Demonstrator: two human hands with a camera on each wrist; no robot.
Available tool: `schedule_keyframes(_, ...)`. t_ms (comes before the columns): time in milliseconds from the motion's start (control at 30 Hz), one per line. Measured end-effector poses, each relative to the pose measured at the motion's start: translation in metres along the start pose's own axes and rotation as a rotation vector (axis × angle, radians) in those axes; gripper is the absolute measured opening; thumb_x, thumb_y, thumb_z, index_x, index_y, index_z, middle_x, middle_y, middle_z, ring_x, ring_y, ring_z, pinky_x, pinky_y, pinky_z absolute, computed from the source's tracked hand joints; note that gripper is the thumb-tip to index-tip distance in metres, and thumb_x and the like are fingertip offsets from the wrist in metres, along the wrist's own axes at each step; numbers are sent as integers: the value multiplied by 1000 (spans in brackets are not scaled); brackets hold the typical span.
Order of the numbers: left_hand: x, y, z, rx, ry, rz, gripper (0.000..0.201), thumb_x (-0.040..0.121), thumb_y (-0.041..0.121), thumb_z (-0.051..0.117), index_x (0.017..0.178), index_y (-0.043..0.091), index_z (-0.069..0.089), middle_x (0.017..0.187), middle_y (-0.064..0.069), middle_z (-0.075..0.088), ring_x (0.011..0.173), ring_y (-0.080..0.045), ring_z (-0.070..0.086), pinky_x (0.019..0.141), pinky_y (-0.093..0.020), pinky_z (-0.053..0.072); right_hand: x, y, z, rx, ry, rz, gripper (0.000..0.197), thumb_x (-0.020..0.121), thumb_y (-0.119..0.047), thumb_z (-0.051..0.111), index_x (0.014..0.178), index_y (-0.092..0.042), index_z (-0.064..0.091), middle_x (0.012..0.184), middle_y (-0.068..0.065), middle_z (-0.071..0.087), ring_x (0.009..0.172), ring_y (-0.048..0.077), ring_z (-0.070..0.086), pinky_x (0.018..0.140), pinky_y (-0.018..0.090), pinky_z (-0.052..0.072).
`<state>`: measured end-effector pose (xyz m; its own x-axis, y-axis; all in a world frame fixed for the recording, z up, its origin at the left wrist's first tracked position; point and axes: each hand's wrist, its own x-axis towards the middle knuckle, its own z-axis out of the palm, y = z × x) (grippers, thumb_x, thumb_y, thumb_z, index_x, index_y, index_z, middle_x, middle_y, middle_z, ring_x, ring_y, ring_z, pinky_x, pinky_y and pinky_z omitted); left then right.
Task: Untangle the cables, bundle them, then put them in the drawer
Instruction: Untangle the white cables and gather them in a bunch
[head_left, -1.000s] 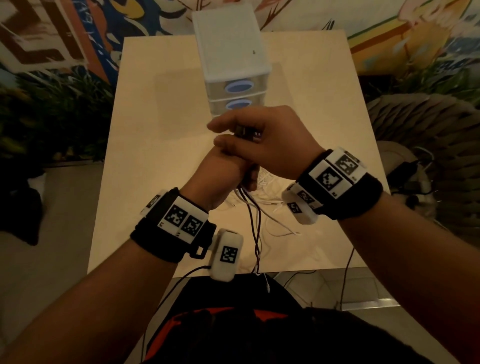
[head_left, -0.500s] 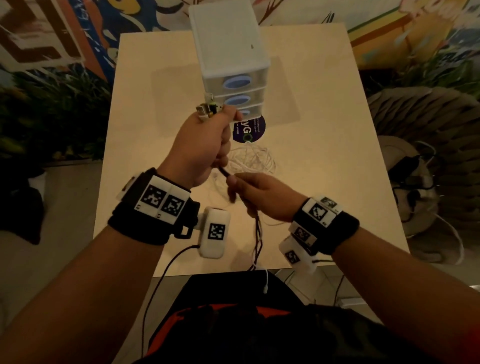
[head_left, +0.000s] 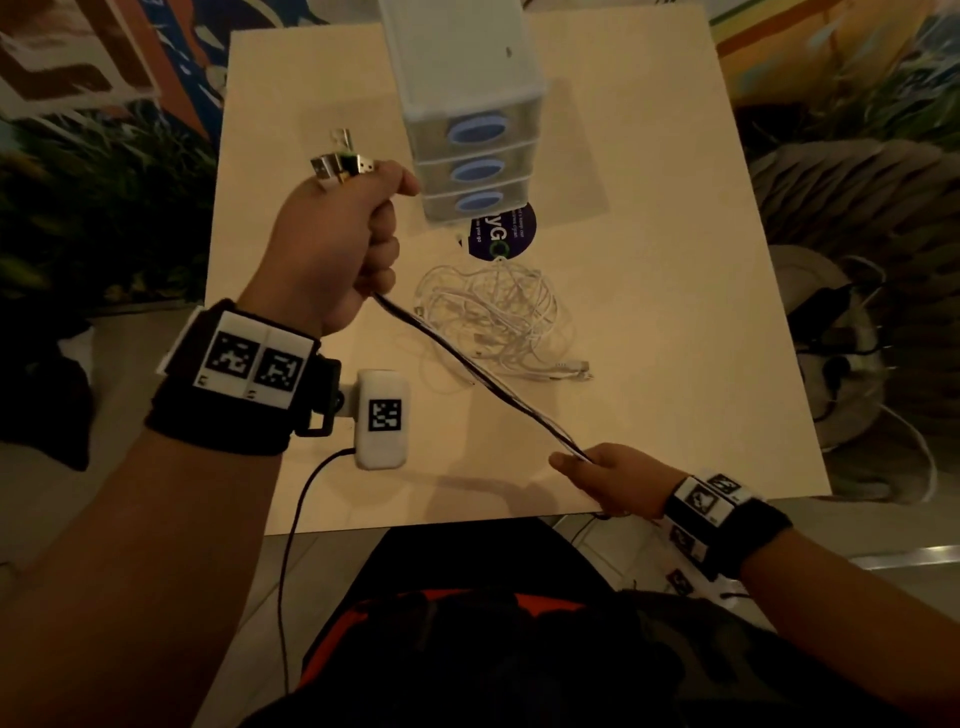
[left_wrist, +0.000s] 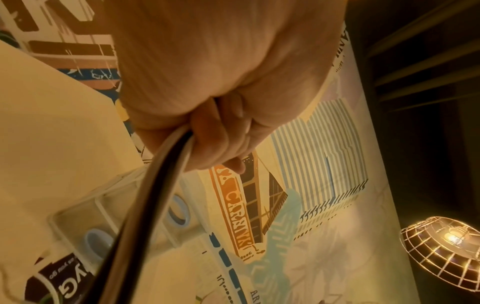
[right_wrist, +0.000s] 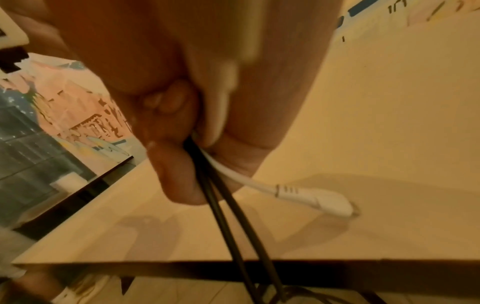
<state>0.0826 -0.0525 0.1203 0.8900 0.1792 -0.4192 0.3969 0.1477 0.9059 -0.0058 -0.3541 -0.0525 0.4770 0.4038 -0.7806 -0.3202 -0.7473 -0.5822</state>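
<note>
A: where's the cable bundle (head_left: 467, 371) at?
B: stretched tight, left hand (head_left: 337, 244) fisted round the plug end, right hand (head_left: 608, 480) pinching it at 5 o'clock. Loose white cables (head_left: 498, 312) on the tabletop (head_left: 675, 260), drawer unit (head_left: 467, 104) at 12.

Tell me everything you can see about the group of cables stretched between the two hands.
The held cables are several thin strands, black and white, with a smooth plastic look, pulled taut in a slanted line above the table. The left hand grips the upper end in a fist, metal USB plugs sticking out above it. The right hand pinches the lower end near the table's front edge; black strands hang on below, and a white connector juts out.
</note>
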Motion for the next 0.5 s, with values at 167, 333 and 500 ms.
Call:
schedule_keyframes(167, -5, -6, 4, 27, 5, -8, 24, 107, 23, 46, 87, 17, 59, 53, 7, 28, 46, -11, 16, 44, -21, 17, 0, 9, 15, -302, 5, -61, 55, 100, -62, 37, 70, -19, 51, 64, 0, 57, 62, 19, 60, 74, 36, 51)
schedule_keyframes(333, -4, -10, -10, -21, 73, -19, 25, 107, 23, 45, 85, 19, 58, 51, 9, 28, 42, -9, 17, 40, -18, 19, -5, 31, 36, -300, 0, -113, 54, 99, -63, 33, 65, -22, 43, 59, -4, 46, 57, 15, 51, 63, 33, 41)
schedule_keyframes(500, -4, -12, -15, -43, 70, -8, 25, 106, 23, 46, 85, 19, 58, 50, 9, 27, 42, -8, 16, 40, -18, 19, -3, 37, 31, -316, -34, -90, 51, 98, -63, 43, 69, -22, 52, 61, -3, 57, 55, 8, 58, 64, 26, 48)
